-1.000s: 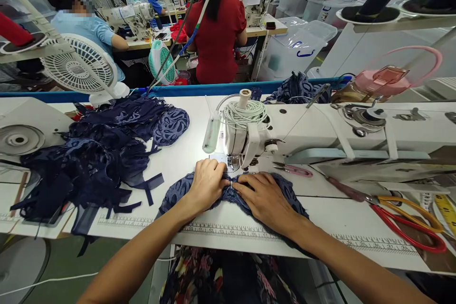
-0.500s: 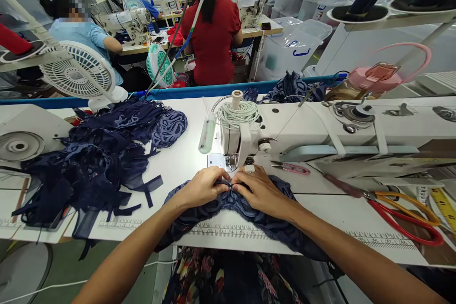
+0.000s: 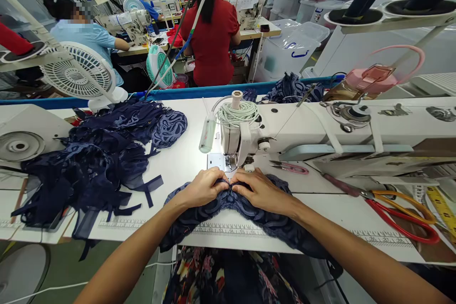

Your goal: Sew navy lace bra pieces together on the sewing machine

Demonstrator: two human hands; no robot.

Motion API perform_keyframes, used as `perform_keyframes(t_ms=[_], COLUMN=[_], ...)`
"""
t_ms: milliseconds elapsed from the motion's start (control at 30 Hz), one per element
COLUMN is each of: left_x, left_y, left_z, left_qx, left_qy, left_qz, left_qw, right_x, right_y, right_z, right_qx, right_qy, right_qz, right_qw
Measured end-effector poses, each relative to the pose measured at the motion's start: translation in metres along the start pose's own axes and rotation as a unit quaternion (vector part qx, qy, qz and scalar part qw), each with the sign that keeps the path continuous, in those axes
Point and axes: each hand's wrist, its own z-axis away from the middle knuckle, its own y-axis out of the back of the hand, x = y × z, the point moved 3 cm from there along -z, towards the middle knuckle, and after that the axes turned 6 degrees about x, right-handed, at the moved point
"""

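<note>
A navy patterned bra (image 3: 249,213) lies across the front of the table, its two cups spread to either side. My left hand (image 3: 204,187) pinches the fabric at its middle, left of centre. Close beside it, my right hand (image 3: 258,190) pinches the same middle part from the right, thumb and fingers closed. Just beyond both hands stands the needle area of a white sewing machine (image 3: 285,123), with its metal plate (image 3: 215,161). The fingertips hide the exact spot they grip.
Navy cut pieces (image 3: 96,156) are heaped on the left. Pink-handled snips (image 3: 290,167) lie under the machine arm. Large scissors (image 3: 402,209) and a yellow tape measure (image 3: 440,209) are at the right. A white fan (image 3: 80,73) stands behind the heap. Co-workers sit beyond the table.
My hands stay at the middle of the bra, with only slight finger movement. The view has shifted a little. In the background, the person in light blue has moved an arm slightly right.
</note>
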Motion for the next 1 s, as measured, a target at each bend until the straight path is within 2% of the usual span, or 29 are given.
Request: perform_keyframes(t_ms=[667, 800, 833, 900, 1000], left_x=[0.003, 0.006, 0.008, 0.014, 0.024], left_y=[0.000, -0.003, -0.004, -0.004, -0.007], left_z=[0.004, 0.002, 0.002, 0.005, 0.027], left_qx=[-0.007, -0.006, 0.007, 0.073, 0.187], left_qy=[0.014, -0.003, -0.008, -0.004, -0.009], left_qz=[-0.042, -0.087, -0.112, -0.189, -0.303], left_qw=[0.999, 0.996, 0.994, 0.979, 0.934], right_x=[0.002, 0.001, 0.000, -0.004, -0.014], right_y=[-0.001, -0.003, -0.003, -0.001, 0.004], right_z=[-0.001, -0.002, -0.003, -0.001, 0.015], right_qx=[0.009, 0.016, 0.022, 0.052, 0.117], right_qy=[-0.008, 0.002, 0.006, 0.020, 0.048], right_qz=[0.006, 0.034, 0.054, 0.118, 0.222], right_qw=[1.000, 0.999, 0.998, 0.991, 0.967])
